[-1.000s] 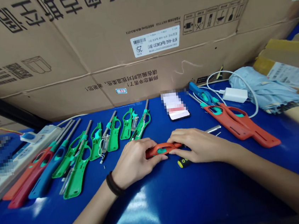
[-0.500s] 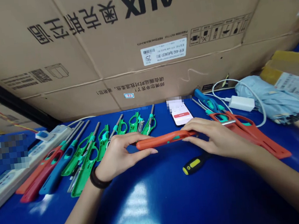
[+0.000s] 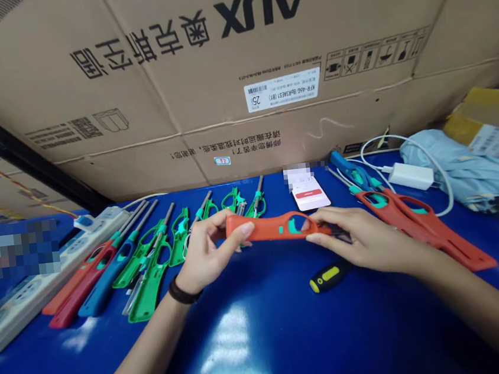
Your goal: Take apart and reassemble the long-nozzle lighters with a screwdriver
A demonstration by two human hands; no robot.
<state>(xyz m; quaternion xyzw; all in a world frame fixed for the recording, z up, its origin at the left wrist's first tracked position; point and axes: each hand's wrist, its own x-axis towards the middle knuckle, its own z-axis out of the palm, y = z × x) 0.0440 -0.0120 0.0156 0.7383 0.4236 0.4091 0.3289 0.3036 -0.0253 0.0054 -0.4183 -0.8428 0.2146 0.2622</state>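
Both hands hold an orange lighter body (image 3: 271, 228) with a green trigger above the blue table (image 3: 265, 334). My left hand (image 3: 205, 252) grips its left end between thumb and fingers; a black band sits on that wrist. My right hand (image 3: 362, 237) pinches the right end near the trigger opening. A black and yellow screwdriver (image 3: 328, 276) lies on the table just under my right hand.
A row of green, blue and orange lighter bodies (image 3: 146, 263) lies at the left beside a white power strip (image 3: 32, 281). More orange lighter bodies (image 3: 418, 226), a phone (image 3: 309, 194), a white charger (image 3: 415, 174) and a folded umbrella (image 3: 466, 170) sit right. A big cardboard box (image 3: 238, 75) walls the back.
The two hands lifted the orange lighter body off the table and turned it so its flat side faces me. The screwdriver, hidden under my right hand before, now shows.
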